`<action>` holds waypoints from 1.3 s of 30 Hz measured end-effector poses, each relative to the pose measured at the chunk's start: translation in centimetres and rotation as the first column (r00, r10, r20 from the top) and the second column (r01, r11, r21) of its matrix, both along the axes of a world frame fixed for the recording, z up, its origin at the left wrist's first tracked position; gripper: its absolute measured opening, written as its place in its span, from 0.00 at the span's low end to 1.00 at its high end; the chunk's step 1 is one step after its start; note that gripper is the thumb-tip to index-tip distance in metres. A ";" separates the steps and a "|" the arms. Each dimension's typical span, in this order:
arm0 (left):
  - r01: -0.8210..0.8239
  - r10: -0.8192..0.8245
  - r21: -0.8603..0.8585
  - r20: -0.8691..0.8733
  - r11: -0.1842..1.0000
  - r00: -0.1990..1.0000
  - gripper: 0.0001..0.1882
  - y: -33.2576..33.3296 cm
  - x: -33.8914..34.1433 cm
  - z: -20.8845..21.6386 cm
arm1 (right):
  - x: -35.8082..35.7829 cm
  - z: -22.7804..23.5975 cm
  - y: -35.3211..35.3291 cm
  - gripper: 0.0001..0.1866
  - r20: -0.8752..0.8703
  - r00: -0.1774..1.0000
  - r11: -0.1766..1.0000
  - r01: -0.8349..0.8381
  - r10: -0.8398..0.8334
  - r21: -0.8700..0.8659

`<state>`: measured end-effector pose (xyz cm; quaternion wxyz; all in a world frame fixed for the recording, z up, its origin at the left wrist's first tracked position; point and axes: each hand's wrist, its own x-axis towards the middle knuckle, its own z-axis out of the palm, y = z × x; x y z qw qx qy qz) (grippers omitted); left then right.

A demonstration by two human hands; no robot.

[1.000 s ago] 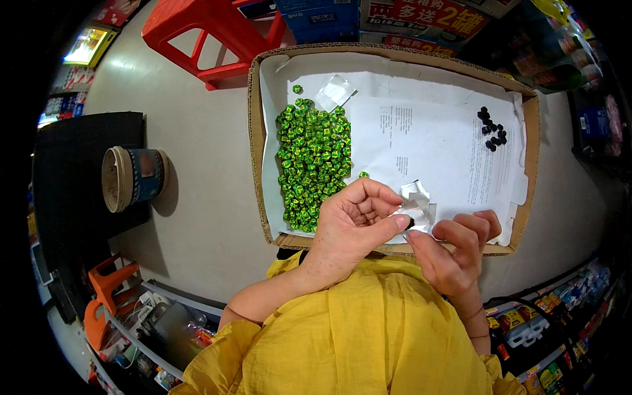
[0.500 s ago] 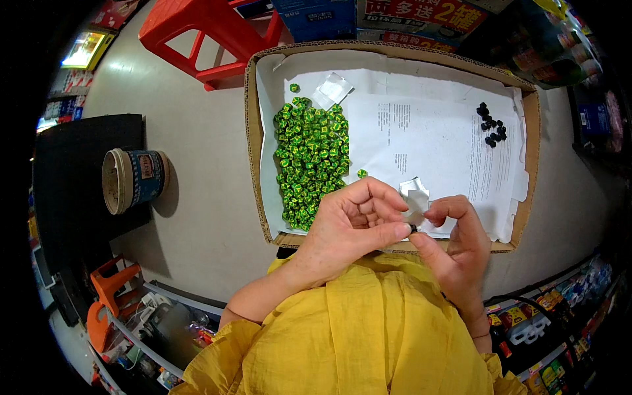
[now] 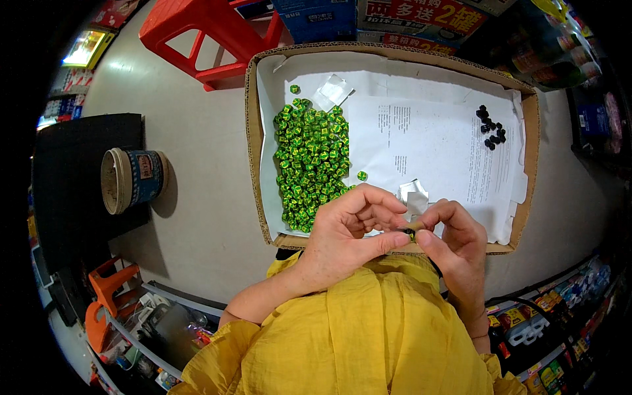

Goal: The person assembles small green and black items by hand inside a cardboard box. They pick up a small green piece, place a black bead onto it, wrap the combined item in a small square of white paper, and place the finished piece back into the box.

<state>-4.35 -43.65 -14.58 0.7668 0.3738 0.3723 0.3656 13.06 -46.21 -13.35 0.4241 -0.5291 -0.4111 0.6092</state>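
Observation:
My left hand and my right hand meet over the near edge of a shallow cardboard tray. Their fingertips pinch one small dark piece with a bit of green and yellow showing on it; the fingers hide most of it. Just beyond the fingertips lie silver foil squares. At the tray's left is a large heap of small green-and-yellow foil-wrapped balls, with one ball apart toward the middle. Several black lumps sit loose at the right, and more silver foil lies beyond the heap.
White printed paper lines the tray. A red plastic stool stands beyond its far left corner, with stacked cartons behind the tray. On the floor at left is a bucket. Shelves of packaged goods flank the right.
The fingertips have drawn closer around the dark piece, and green and yellow now shows on it. My right hand has shifted slightly, its fingers more curled.

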 end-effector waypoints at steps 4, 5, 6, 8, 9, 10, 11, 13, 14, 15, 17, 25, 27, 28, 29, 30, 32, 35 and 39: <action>-0.070 0.070 -0.043 -0.010 0.997 0.998 0.17 -0.2 0.2 0.4 | 0.1 0.0 0.3 0.10 0.157 0.987 0.990 -0.064 0.044 0.126; -0.091 0.091 -0.057 -0.002 0.994 0.996 0.16 -0.2 0.2 0.5 | 0.2 -0.1 0.3 0.10 0.158 0.987 0.990 -0.064 0.044 0.125; -0.090 0.090 -0.057 -0.001 0.994 0.996 0.16 -0.2 0.2 0.4 | 0.2 -0.2 0.3 0.09 0.216 0.975 0.982 -0.082 0.043 0.172; -0.076 0.074 -0.028 -0.049 0.997 0.996 0.16 -0.1 0.2 0.3 | 0.3 -0.2 0.4 0.09 0.274 0.961 0.971 -0.101 0.039 0.218; -0.077 0.075 -0.029 -0.050 0.997 0.996 0.16 -0.1 0.2 0.2 | 0.2 -0.1 0.4 0.10 0.367 0.930 0.955 -0.124 0.017 0.270; -0.083 0.080 -0.068 -0.041 0.994 0.996 0.16 -0.1 0.2 0.2 | 0.1 0.0 0.4 0.10 0.454 0.891 0.936 -0.151 -0.011 0.319; -0.088 0.086 -0.108 -0.031 0.990 0.996 0.15 -0.1 0.2 0.1 | 0.1 0.2 0.5 0.10 0.454 0.891 0.936 -0.152 -0.010 0.318; -0.078 0.075 -0.132 -0.024 0.988 0.997 0.14 0.1 0.1 0.1 | 0.0 0.5 0.5 0.12 0.654 0.750 0.856 -0.273 -0.098 0.440; -0.066 0.064 -0.156 -0.017 0.986 0.998 0.13 0.2 0.1 0.1 | 0.0 0.8 0.5 0.12 0.654 0.750 0.855 -0.274 -0.096 0.440; -0.066 0.064 -0.156 -0.016 0.986 0.998 0.13 0.2 0.1 0.1 | 0.0 1.2 0.4 0.13 0.725 0.673 0.811 -0.340 -0.143 0.476; -0.046 0.045 -0.224 -0.008 0.974 0.999 0.11 0.4 0.0 0.2 | 0.0 1.5 0.1 0.14 0.815 0.531 0.741 -0.448 -0.230 0.500; -0.011 0.047 -0.383 0.086 0.924 0.995 0.12 0.8 0.0 0.5 | 0.4 1.6 -0.9 0.13 0.863 0.361 0.619 -0.601 -0.354 0.505; -0.006 0.042 -0.390 0.083 0.921 0.996 0.13 0.8 0.0 0.7 | 0.4 1.6 -0.9 0.15 0.868 0.338 0.630 -0.597 -0.364 0.497; -0.008 0.043 -0.366 0.088 0.931 0.995 0.13 0.7 0.1 0.8 | 0.5 1.7 -0.9 0.15 0.872 0.316 0.616 -0.618 -0.374 0.488; -0.009 0.043 -0.341 0.092 0.940 0.995 0.13 0.6 0.1 0.9 | 0.5 1.8 -0.9 0.15 0.875 0.295 0.602 -0.639 -0.384 0.479; -0.012 0.045 -0.340 0.091 0.941 0.995 0.13 0.5 0.2 0.7 | 0.6 1.9 -0.9 0.15 0.874 0.297 0.600 -0.640 -0.385 0.481; -0.054 0.088 -0.321 0.092 0.946 0.992 0.13 0.1 0.3 0.3 | 0.7 2.0 -0.9 0.18 0.871 0.325 0.571 -0.660 -0.368 0.488; -0.128 0.155 -0.296 0.068 0.947 0.986 0.13 -0.1 0.6 0.5 | 1.6 0.5 -0.3 0.17 0.715 0.641 0.618 -0.449 -0.281 0.645; -0.177 0.203 -0.255 0.079 0.951 0.976 0.13 0.0 1.2 0.7 | -0.2 -2.0 -0.9 0.19 -0.157 0.977 0.969 0.172 -0.145 0.179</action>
